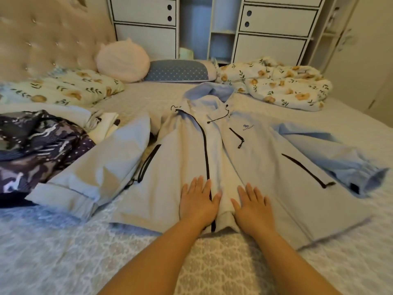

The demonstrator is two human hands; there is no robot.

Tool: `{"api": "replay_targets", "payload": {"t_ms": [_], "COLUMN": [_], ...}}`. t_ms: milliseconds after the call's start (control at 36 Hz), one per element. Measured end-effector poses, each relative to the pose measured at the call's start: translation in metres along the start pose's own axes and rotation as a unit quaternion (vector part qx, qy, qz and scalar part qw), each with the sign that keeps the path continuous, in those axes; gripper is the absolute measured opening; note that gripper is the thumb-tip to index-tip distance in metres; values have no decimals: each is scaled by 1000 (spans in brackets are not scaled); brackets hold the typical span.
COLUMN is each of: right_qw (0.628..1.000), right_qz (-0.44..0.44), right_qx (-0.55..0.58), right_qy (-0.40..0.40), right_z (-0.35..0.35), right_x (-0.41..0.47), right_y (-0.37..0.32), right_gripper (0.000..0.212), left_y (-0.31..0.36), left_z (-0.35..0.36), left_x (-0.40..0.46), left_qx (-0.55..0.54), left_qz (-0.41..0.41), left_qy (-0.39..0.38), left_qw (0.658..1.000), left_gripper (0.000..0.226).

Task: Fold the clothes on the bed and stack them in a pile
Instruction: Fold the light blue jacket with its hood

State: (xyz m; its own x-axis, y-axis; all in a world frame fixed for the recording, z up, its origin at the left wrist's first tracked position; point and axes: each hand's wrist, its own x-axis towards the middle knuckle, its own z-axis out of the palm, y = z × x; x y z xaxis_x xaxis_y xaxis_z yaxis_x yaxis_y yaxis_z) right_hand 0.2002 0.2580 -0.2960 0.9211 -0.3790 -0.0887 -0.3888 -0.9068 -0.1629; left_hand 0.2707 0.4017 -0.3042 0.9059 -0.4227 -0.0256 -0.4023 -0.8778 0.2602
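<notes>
A light blue hooded jacket (265, 158) with black zips lies face up across the bed (63, 248), sleeves spread to both sides, hood toward the pillows. My left hand (198, 201) presses flat on the left front panel near the hem, fingers straight beside the main zip. My right hand (253, 206) lies flat on the right front panel, just across the open front. At the left sits a heap of dark patterned clothes (38, 145), with pale folded garments (102, 122) behind it.
A floral pillow (70, 88), a round pink cushion (122, 60) and a blue dotted pillow (176, 71) line the head of the bed. A crumpled floral quilt (282, 86) lies at the far right. White drawers (274, 24) stand behind.
</notes>
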Motion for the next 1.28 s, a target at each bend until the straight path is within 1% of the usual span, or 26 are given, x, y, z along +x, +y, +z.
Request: {"api": "replay_targets", "payload": {"t_ms": [83, 167, 222, 250, 306, 361, 417, 444, 500, 556, 611, 667, 750, 806, 861, 889, 944, 972, 1000, 1028, 1083, 1139, 1167, 1194, 1250, 1278], "right_qw": [1000, 999, 997, 993, 981, 975, 977, 978, 978, 973, 966, 960, 952, 948, 942, 938, 930, 927, 925, 925, 926, 928, 931, 935, 947, 954], "right_qz": [-11, -32, -73, -105, -167, -183, -164, -156, -158, -172, -187, -201, -213, -226, -250, -263, -282, -288, -292, -293, -289, -292, -298, -300, -279, -260], "right_qx": [-5, 4, 27, 47, 92, 99, 62, 32, -36, -102, -148, -180, -215, -221, -224, -226, -234, -238, -240, -240, -235, -215, -189, -147, -24, 30], "right_qy": [0, 9, 20, 27, 46, 80, 125, 135, 129, 111, 96, 77, 41, 22, 0, -11, -27, -31, -36, -43, -60, -80, -97, -121, -161, -149], "right_z": [3, 4, 5, 6, 7, 7, 1, -3, -11, -18, -24, -29, -36, -39, -38, -37, -33, -32, -31, -32, -35, -41, -45, -48, -54, -56], "right_x": [-25, -44, -57, -65, -77, -82, -79, -77, -71, -65, -65, -67, -77, -87, -101, -109, -121, -125, -128, -131, -133, -132, -130, -128, -124, -122], "right_y": [1, 3, 6, 7, 8, 7, 4, 1, -6, -13, -19, -19, -16, -19, -29, -34, -44, -46, -47, -47, -47, -47, -46, -43, -37, -33], "right_gripper": [59, 57, 57, 58, 65, 65, 53, 48, 41, 33, 29, 28, 27, 26, 24, 24, 25, 26, 25, 25, 24, 22, 22, 27, 42, 47], "left_y": [-3, -12, -26, -35, -54, -71, -81, -82, -78, -72, -73, -80, -91, -95, -101, -104, -110, -111, -111, -110, -105, -100, -96, -91, -77, -69], "left_z": [-1, -4, -5, -7, -11, -18, -27, -31, -38, -42, -49, -58, -74, -85, -92, -94, -94, -94, -94, -92, -88, -86, -87, -91, -99, -104], "left_x": [-30, -62, -82, -90, -102, -106, -103, -99, -94, -92, -93, -97, -104, -109, -112, -114, -116, -117, -118, -119, -121, -122, -122, -123, -124, -124], "left_qx": [-4, -4, 14, 24, 25, 19, 45, 68, 125, 152, 153, 153, 166, 169, 138, 102, 28, 15, 15, 15, 8, -36, -86, -147, -235, -252], "left_qz": [39, 109, 143, 146, 126, 101, 100, 111, 144, 159, 141, 116, 87, 66, 59, 65, 82, 83, 81, 76, 79, 81, 73, 62, 42, 42], "left_qy": [-7, -24, -19, -2, 47, 88, 105, 99, 73, 54, 48, 44, 28, 34, 58, 79, 110, 102, 75, 45, -9, -28, -21, 0, 77, 115], "left_qw": [999, 994, 989, 989, 991, 991, 988, 987, 979, 974, 977, 980, 982, 983, 987, 990, 990, 991, 994, 996, 997, 996, 993, 987, 968, 960], "left_gripper": [70, 81, 85, 85, 76, 62, 51, 49, 48, 50, 53, 50, 38, 24, 15, 17, 14, 22, 35, 43, 46, 45, 42, 38, 35, 33]}}
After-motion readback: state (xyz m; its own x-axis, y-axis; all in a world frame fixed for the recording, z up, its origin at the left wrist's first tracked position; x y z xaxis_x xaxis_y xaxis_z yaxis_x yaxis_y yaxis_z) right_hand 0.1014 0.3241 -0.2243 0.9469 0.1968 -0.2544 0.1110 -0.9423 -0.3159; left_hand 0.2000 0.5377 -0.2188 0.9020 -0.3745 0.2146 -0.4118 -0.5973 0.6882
